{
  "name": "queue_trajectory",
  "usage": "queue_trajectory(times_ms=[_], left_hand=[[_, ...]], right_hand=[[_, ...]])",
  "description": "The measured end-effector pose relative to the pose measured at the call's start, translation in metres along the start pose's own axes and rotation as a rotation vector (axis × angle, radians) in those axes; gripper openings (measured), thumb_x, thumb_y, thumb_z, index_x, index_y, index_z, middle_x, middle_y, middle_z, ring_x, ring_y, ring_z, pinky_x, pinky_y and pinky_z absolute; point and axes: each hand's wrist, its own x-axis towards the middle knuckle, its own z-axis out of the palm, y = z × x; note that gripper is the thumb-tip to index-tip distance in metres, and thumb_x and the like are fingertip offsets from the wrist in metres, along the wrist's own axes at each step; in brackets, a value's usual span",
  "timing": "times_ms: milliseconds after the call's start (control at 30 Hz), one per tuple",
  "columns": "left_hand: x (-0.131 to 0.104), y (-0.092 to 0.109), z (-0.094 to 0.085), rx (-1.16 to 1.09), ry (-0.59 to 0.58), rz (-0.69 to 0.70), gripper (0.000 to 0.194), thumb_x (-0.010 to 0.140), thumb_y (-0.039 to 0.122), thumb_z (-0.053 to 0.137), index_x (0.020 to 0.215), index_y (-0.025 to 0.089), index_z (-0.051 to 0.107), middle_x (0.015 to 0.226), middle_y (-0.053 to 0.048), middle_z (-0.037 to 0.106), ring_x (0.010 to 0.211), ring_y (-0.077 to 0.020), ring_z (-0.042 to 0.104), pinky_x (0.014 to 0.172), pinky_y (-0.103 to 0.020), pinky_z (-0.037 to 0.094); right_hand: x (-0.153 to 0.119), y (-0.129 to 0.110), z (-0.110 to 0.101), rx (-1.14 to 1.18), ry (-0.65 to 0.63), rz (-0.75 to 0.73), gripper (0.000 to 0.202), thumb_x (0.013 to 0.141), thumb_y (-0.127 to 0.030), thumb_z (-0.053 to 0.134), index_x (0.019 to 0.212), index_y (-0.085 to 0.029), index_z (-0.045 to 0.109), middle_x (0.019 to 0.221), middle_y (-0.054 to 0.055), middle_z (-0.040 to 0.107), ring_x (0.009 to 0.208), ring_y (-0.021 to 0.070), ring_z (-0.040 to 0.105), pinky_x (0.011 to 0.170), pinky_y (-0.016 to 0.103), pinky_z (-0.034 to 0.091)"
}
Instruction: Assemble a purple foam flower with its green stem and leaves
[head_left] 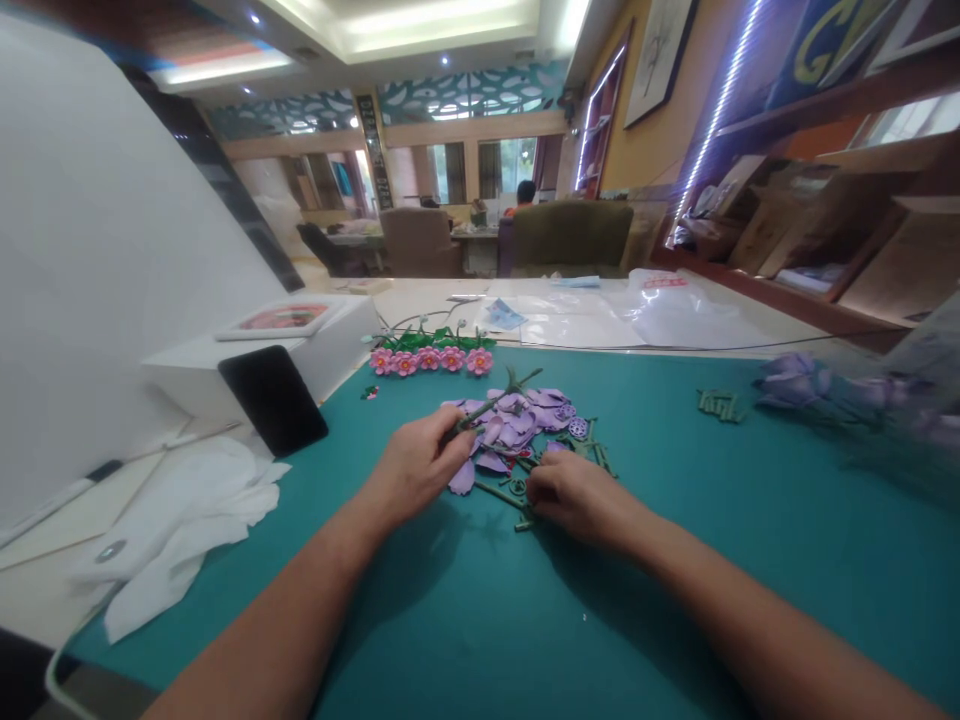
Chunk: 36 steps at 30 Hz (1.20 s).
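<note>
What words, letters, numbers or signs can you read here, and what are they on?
"G": a big yellow letter on the dark blue sign at the upper right; the letter after it is unclear.
Red print on the clear plastic bag: too blurred to read.
Marks on the dark pillar: too small and blurred to read.
White speck on the green mat: too small to tell if it's a number.

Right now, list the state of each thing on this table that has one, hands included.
Left hand: closed on the green stem
Green stem: held, tilted
Right hand: fingers curled at the pile; grip unclear
Purple pieces: loose, heaped
Pink flowers: assembled, lined up
Black slab: propped up, face dark
White tissue: crumpled, spread
</note>
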Motion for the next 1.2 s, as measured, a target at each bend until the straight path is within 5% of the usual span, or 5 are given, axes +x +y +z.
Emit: queue_trajectory(times_ms=[333, 533, 667, 800, 1200], left_hand=[[0.001, -0.003, 0.004, 0.021, -0.027, 0.028, 0.029, 0.086, 0.042, 0.038, 0.067, 0.020, 0.043, 0.058, 0.005, 0.039, 0.056, -0.0121, 0.038, 0.056, -0.025, 0.027], [0.000, -0.002, 0.002, 0.010, -0.034, 0.043, 0.026, 0.087, 0.038, 0.039, 0.074, 0.019, 0.051, 0.059, 0.004, 0.043, 0.058, -0.0128, 0.041, 0.055, -0.024, 0.029], [-0.001, -0.002, 0.003, 0.019, -0.041, 0.071, 0.024, 0.087, 0.037, 0.041, 0.078, 0.019, 0.054, 0.062, 0.003, 0.048, 0.059, -0.0129, 0.043, 0.056, -0.024, 0.032], [-0.001, -0.003, 0.005, 0.030, -0.032, 0.115, 0.020, 0.086, 0.034, 0.044, 0.081, 0.019, 0.056, 0.066, 0.002, 0.053, 0.062, -0.0131, 0.046, 0.058, -0.024, 0.033], [-0.007, 0.005, 0.018, 0.003, -0.102, 0.165, 0.015, 0.083, 0.028, 0.047, 0.074, 0.019, 0.054, 0.063, 0.003, 0.051, 0.059, -0.0118, 0.044, 0.056, -0.023, 0.031]], right_hand=[[-0.001, -0.002, 0.006, -0.024, 0.122, -0.033, 0.008, 0.080, -0.011, 0.056, 0.080, -0.017, 0.062, 0.086, 0.006, 0.061, 0.081, 0.0178, 0.052, 0.069, 0.027, 0.035], [-0.002, -0.014, -0.002, 0.278, 0.228, 0.180, 0.010, 0.075, -0.013, 0.056, 0.082, -0.020, 0.057, 0.069, -0.002, 0.058, 0.062, 0.0118, 0.050, 0.058, 0.024, 0.034], [0.003, -0.008, 0.005, 0.629, 0.332, 0.182, 0.024, 0.072, -0.020, 0.061, 0.096, -0.023, 0.061, 0.073, -0.002, 0.059, 0.063, 0.0122, 0.053, 0.058, 0.024, 0.042], [0.006, -0.004, 0.008, 0.933, 0.286, 0.208, 0.022, 0.070, -0.024, 0.063, 0.091, -0.020, 0.064, 0.072, 0.000, 0.062, 0.060, 0.0124, 0.054, 0.057, 0.026, 0.047], [0.007, -0.010, 0.012, 1.027, 0.359, 0.180, 0.028, 0.073, -0.033, 0.064, 0.097, -0.020, 0.067, 0.070, -0.001, 0.056, 0.060, 0.0125, 0.051, 0.055, 0.026, 0.046]])
